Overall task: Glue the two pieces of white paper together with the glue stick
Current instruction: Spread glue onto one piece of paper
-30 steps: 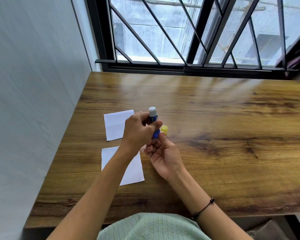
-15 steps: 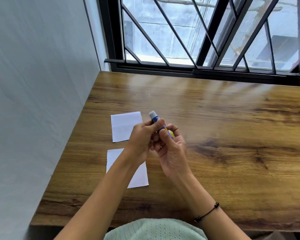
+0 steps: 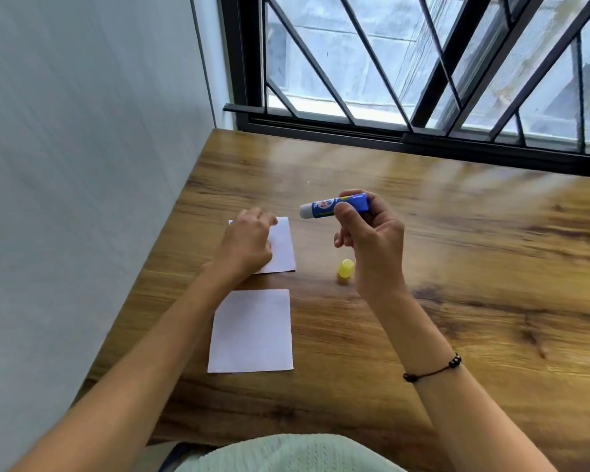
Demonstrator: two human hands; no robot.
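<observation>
Closest to the person, the near sheet of white paper (image 3: 251,332) lies flat and untouched on the wooden desk (image 3: 457,301), not far from the front edge. Just past it, with a strip of bare wood between, sits the far sheet (image 3: 281,245), and the left hand (image 3: 244,245) rests on it with fingers curled, looking like it's pinning the sheet down rather than pinching anything. The yellow cap (image 3: 345,269) stands on the desk just right of that sheet, tucked behind the right wrist. The right hand (image 3: 372,240) is up in the air, closed around the blue end of the glue stick (image 3: 334,206), thumb and fingers wrapped on the barrel, with the white uncapped tip pointing left toward the far sheet but not touching it. So it's probably the step right before spreading glue. To do it well: keep the left hand pressing so the sheet doesn't slide, tilt the tip down, and go all the way to the paper's edges and corners. The left side is kind of tight, since the wall (image 3: 82,165) runs just beside the desk, but there's loads of open wood to the right and back toward the barred window (image 3: 423,63). The cap is easy to knock with the wrist, though.
</observation>
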